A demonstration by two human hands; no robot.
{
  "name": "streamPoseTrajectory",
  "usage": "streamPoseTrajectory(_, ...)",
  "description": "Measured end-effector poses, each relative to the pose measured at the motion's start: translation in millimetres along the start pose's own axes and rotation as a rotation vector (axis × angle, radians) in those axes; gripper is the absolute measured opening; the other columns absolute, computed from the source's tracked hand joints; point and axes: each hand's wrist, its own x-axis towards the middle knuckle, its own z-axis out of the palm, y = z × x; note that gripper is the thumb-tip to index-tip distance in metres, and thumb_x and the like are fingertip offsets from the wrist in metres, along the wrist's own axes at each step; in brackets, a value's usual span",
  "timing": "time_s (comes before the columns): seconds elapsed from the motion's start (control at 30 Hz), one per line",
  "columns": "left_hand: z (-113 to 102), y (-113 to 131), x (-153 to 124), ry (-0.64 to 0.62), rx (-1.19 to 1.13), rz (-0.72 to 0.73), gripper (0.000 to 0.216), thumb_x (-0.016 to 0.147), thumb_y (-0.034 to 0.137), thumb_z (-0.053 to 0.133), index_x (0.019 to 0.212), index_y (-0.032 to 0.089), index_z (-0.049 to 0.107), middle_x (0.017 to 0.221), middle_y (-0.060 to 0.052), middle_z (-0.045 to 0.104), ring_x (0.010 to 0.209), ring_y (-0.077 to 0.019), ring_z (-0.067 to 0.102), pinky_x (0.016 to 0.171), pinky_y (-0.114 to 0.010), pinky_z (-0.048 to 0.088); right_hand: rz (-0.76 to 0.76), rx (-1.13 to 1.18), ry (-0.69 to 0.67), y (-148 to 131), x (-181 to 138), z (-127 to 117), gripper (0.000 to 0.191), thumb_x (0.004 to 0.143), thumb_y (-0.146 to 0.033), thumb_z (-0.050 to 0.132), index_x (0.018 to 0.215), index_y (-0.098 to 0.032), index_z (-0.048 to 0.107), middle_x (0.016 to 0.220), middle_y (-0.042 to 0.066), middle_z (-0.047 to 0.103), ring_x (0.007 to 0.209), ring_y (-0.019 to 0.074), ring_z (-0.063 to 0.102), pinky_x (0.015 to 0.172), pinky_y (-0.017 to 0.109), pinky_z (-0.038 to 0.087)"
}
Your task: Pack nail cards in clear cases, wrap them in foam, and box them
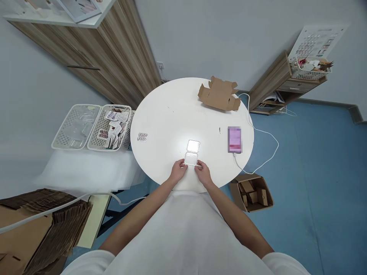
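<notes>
A small clear plastic case (pixel 191 159) lies opened out near the front edge of the white round table, its lid half (pixel 193 146) folded back away from me and catching the light. My left hand (pixel 179 169) pinches the near left corner of the case. At its near right corner, my right hand (pixel 203 172) grips with bent fingers. The case looks see-through, and I make out nothing inside it. To the left on the table is a small clear sheet with several oval pieces (pixel 142 137), apart from both hands.
An unfolded brown cardboard box (pixel 220 95) lies at the table's back right. A phone-like device (pixel 234 139) with a white cable sits at right. Two white baskets (pixel 94 147) stand left. A carton of small boxes (pixel 252 194) is on the floor; flattened cardboard (pixel 54 225) is stacked lower left.
</notes>
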Motion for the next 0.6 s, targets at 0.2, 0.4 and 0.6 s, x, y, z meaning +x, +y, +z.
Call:
streamPoseTrajectory(0.2, 0, 2, 11, 0.006, 0.013, 0.001, 0.046, 0.069, 0.022, 0.06, 0.113, 0.014, 0.052, 0.113, -0.012, 0.054, 0.093, -0.0181, 0.055, 0.085, -0.031, 0.04, 0.004, -0.039, -0.006, -11, 9, -1, 0.049, 0.069, -0.027, 0.047, 0.117, -0.018, 0.048, 0.115, 0.009, 0.054, 0.088, 0.0178, 0.059, 0.075, 0.032, 0.049)
streamPoseTrajectory(0.4, -1, -1, 10, -0.018, -0.016, -0.008, 0.047, 0.069, 0.022, 0.06, 0.115, 0.016, 0.051, 0.113, -0.011, 0.054, 0.094, -0.0172, 0.054, 0.085, -0.031, 0.04, 0.017, -0.039, 0.034, -14, 5, 2, 0.05, 0.069, -0.028, 0.047, 0.118, -0.017, 0.047, 0.116, 0.009, 0.052, 0.088, 0.0173, 0.058, 0.077, 0.032, 0.048)
streamPoseTrajectory(0.6, -2, 2, 8, -0.034, 0.021, 0.024, 0.042, 0.07, 0.021, 0.058, 0.112, 0.017, 0.053, 0.109, -0.009, 0.057, 0.092, -0.0171, 0.055, 0.083, -0.031, 0.041, 0.009, -0.043, 0.061, -17, 4, 3, 0.048, 0.069, -0.027, 0.047, 0.116, -0.018, 0.049, 0.114, 0.008, 0.052, 0.089, 0.0171, 0.056, 0.079, 0.031, 0.047)
